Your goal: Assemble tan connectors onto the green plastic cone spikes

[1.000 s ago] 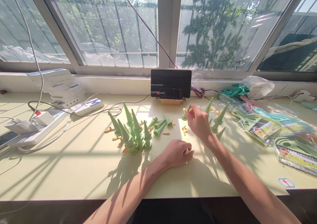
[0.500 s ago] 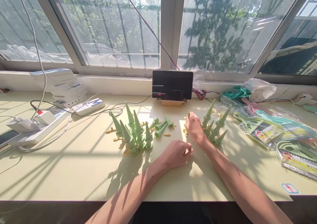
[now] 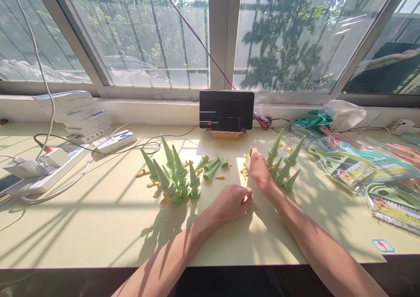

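Note:
My left hand rests on the pale yellow-green table with its fingers curled in; what it holds, if anything, is hidden. My right hand lies just beyond it, fingers closed around a small green piece beside some tiny yellow parts. Right of that hand stands a cluster of green cone spikes. A larger group of upright green cones with yellow fittings stands to the left. Loose green cone pieces lie between the two groups.
A black screen with a phone on a stand is at the back centre. A power strip and cables and stacked boxes sit left. Packaged plastic goods lie right, with another person's hand at the right edge.
My right hand has come down from holding a green piece in the air to the table beside the right cone cluster. My left hand has stayed put.

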A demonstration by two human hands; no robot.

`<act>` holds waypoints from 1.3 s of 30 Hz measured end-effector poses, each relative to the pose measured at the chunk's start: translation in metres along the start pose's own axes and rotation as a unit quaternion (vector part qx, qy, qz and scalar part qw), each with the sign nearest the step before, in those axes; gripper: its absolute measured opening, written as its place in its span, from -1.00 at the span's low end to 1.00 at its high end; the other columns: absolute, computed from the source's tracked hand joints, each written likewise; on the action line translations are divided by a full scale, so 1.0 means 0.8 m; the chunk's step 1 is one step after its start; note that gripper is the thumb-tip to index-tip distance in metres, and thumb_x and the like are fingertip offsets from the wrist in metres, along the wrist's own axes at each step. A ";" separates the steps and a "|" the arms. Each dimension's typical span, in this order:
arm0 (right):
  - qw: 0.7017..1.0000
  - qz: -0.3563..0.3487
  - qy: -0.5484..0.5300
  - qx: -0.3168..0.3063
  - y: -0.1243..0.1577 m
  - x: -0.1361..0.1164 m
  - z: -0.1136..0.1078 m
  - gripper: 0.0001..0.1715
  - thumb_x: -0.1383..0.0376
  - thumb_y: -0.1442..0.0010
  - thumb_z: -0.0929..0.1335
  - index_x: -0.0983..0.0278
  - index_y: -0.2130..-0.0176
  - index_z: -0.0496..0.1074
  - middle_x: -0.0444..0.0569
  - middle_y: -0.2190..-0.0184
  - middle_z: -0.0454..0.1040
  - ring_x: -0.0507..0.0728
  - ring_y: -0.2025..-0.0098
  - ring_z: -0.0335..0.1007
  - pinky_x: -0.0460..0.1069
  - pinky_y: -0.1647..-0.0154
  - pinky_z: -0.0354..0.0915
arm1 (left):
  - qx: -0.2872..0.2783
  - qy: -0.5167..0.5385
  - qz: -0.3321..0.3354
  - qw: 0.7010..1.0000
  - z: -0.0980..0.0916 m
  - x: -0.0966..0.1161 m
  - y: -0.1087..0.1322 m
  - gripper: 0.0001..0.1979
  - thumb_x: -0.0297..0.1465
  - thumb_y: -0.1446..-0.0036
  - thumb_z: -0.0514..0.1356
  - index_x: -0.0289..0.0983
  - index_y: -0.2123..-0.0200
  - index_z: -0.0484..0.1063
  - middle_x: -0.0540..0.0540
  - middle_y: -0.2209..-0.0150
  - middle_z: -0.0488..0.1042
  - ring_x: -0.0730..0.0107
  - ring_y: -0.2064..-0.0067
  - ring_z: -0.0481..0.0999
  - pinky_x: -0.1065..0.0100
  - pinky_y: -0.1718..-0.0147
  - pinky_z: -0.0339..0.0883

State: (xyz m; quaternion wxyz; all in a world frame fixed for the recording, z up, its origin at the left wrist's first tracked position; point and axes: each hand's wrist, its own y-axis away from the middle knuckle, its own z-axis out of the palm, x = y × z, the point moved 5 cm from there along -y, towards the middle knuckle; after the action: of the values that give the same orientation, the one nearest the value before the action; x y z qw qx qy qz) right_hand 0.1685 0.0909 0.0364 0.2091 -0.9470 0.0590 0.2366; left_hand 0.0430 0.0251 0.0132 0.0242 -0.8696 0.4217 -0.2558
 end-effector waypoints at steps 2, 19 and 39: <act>1.000 0.009 -0.002 -0.003 0.001 -0.001 -0.001 -0.90 0.43 -0.35 0.19 0.37 0.20 0.28 0.19 0.41 0.47 0.17 0.42 0.41 -0.03 0.48 0.14 | 0.001 0.003 0.003 1.000 0.000 0.000 0.000 -0.73 -0.46 -0.18 0.07 -0.26 0.58 0.29 0.03 0.64 0.27 0.49 0.59 0.17 0.35 0.53 -0.07; 0.991 -0.088 -0.073 0.067 0.022 -0.025 -0.025 -0.47 0.24 -0.38 0.17 0.43 -0.25 0.14 -0.12 0.56 0.36 0.13 0.56 0.29 -0.03 0.48 0.17 | -0.003 0.013 -0.008 1.000 -0.003 0.001 -0.001 -0.72 -0.46 -0.18 0.08 -0.26 0.60 0.29 0.01 0.62 0.31 0.49 0.58 0.19 0.36 0.52 -0.06; 0.965 -0.179 0.140 -0.131 0.005 -0.063 0.026 -0.59 0.05 -0.42 0.23 0.27 0.12 0.48 0.07 0.20 0.52 0.19 0.24 0.49 -0.03 0.35 0.16 | 0.003 0.032 -0.006 0.999 0.001 -0.004 0.000 -0.81 -0.51 -0.05 0.11 -0.27 0.59 0.23 0.06 0.63 0.26 0.53 0.58 0.06 0.38 0.54 -0.09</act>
State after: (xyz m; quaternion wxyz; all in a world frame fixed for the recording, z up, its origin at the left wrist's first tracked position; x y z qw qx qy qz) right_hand 0.1146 0.0965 0.0423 0.1122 -0.9849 -0.1140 0.0664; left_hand 0.0415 0.0271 0.0114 0.0113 -0.8632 0.4166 -0.2850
